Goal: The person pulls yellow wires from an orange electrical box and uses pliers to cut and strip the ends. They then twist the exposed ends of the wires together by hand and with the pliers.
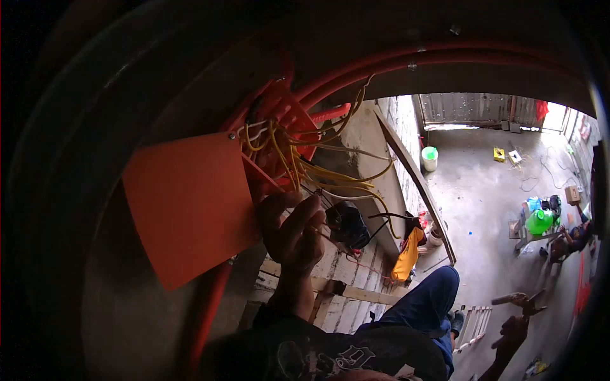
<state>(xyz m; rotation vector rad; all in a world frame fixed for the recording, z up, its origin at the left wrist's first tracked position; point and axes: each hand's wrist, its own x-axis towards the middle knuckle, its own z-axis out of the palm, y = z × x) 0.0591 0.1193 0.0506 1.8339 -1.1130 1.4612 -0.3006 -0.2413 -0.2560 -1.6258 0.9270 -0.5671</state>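
My left hand is raised beside a red-orange electrical box overhead. Its fingers are pinched together at a thin dark wire end, just under a bundle of yellow and white wires hanging out of the box. The box's flat orange cover hangs to the left of this hand, fixed at one corner by a screw. Down at the lower right, my right hand grips pliers, well away from the wires. Part of the right-hand grip is in shadow.
Red conduit runs along the dark ceiling. A dark rounded object and a yellow cloth are near the block wall. Far below are a ladder, a white bucket, a bright green object and another person.
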